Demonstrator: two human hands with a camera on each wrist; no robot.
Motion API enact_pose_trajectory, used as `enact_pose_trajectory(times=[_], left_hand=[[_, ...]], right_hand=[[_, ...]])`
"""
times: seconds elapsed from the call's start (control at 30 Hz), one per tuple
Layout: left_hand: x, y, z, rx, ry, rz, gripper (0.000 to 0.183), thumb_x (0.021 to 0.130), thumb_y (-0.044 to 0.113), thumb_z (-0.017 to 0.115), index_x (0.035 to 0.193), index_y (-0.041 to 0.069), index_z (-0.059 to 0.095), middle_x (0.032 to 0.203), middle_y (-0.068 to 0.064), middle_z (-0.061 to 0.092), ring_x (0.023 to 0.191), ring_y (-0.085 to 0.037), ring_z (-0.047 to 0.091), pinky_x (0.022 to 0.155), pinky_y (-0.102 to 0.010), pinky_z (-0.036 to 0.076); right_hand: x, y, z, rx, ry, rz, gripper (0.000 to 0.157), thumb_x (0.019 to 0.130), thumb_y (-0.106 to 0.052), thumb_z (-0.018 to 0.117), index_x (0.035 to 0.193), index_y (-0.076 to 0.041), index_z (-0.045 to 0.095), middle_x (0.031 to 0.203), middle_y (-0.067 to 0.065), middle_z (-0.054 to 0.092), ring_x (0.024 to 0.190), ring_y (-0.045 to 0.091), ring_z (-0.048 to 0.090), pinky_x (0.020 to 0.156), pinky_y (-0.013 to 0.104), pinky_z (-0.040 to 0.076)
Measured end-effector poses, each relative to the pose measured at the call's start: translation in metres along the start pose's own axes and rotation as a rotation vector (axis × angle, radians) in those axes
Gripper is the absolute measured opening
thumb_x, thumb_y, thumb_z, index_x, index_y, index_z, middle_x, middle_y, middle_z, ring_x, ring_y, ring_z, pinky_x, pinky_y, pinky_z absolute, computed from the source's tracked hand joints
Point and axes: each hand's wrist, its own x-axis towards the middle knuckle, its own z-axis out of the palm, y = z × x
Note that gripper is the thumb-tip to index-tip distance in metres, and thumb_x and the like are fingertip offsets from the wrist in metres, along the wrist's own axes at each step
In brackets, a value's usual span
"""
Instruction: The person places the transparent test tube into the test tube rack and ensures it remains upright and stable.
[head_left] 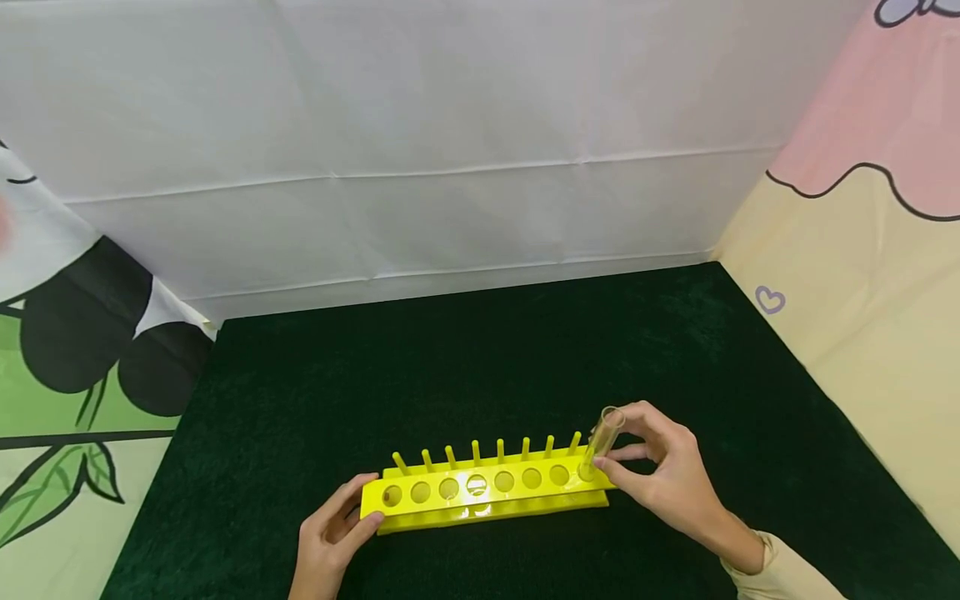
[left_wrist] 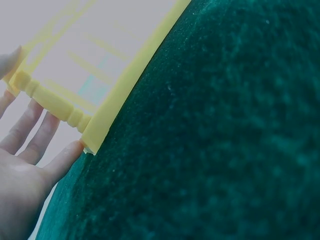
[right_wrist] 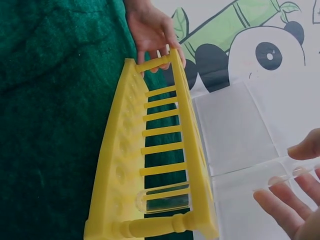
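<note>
A yellow test tube rack [head_left: 491, 483] has a row of round holes along its top and a row of pegs behind. My left hand [head_left: 330, 529] grips its left end, thumb at the near side; in the left wrist view the fingers [left_wrist: 37, 135] touch the end bar. At the rightmost hole, my right hand [head_left: 667, 475] pinches a clear glass test tube [head_left: 609, 425] that stands slightly tilted, its rim above the rack. Seen from the right wrist, a rounded tube bottom [right_wrist: 165, 198] lies between the rack's two plates; the held upper part is faint against white.
Dark green cloth [head_left: 450, 367] covers the tabletop. White sheeting [head_left: 450, 217] hangs at the back, with a printed panda cloth [head_left: 82, 333] on the left and a cream and pink cloth [head_left: 862, 292] on the right.
</note>
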Motion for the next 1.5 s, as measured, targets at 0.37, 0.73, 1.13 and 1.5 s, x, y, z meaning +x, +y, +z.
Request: enact_pose_trajectory(times=[0.37,0.73,1.13,1.5], left_hand=[[0.003,-0.004,0.001,-0.008,0.004,0.011,0.043,0.087,0.019,0.069,0.126,0.007,0.056,0.127,-0.009,0.054,0.105,-0.019,0.057,0.084,-0.023,0.052],[0.004,-0.003,0.001,-0.004,0.008,0.019,0.042,0.087,0.018,0.069,0.126,0.006,0.057,0.128,-0.010,0.054,0.104,-0.016,0.057,0.084,-0.021,0.051],[0.002,-0.001,0.002,-0.004,0.013,0.018,0.042,0.087,0.019,0.069,0.126,0.007,0.057,0.127,-0.010,0.054,0.104,-0.016,0.057,0.084,-0.021,0.051],[0.001,-0.001,0.001,-0.006,0.014,-0.002,0.044,0.086,0.018,0.070,0.126,0.008,0.057,0.127,-0.008,0.054,0.105,-0.019,0.056,0.084,-0.022,0.052]], right_hand=[[-0.003,0.008,0.003,-0.008,-0.003,0.011,0.039,0.074,0.016,0.069,0.107,0.000,0.053,0.107,0.019,0.054,0.095,0.019,0.062,0.069,0.037,0.057],[-0.004,0.010,0.004,-0.011,-0.004,0.030,0.038,0.075,0.015,0.069,0.106,-0.002,0.054,0.107,0.011,0.056,0.096,0.019,0.061,0.070,0.037,0.057],[-0.006,0.012,0.005,-0.019,-0.009,0.028,0.039,0.075,0.014,0.070,0.106,-0.002,0.054,0.107,0.016,0.055,0.097,0.018,0.062,0.070,0.036,0.057],[-0.009,0.016,0.005,-0.027,-0.010,0.022,0.039,0.075,0.014,0.070,0.106,-0.003,0.054,0.108,0.013,0.055,0.098,0.017,0.062,0.071,0.036,0.057]])
